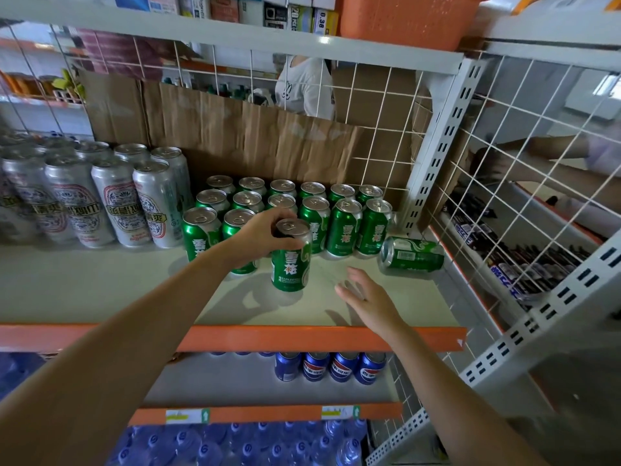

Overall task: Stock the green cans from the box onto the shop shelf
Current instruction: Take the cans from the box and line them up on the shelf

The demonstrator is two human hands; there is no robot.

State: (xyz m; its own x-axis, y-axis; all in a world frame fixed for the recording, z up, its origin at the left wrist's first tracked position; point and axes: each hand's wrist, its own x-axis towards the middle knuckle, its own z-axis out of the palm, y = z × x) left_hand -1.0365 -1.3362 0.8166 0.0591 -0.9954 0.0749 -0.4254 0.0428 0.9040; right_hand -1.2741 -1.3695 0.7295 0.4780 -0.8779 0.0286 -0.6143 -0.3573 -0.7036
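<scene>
- left hand: fingers grasping green can top, upright, just before green rows on shelf
- right hand: fingers released, over shelf
- fallen can on its side by right post; silver cans left

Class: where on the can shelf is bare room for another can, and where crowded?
Bare: pale shelf in front of the tall silver cans, left of the green can in the left hand. Crowded: upright green can rows behind.
</scene>
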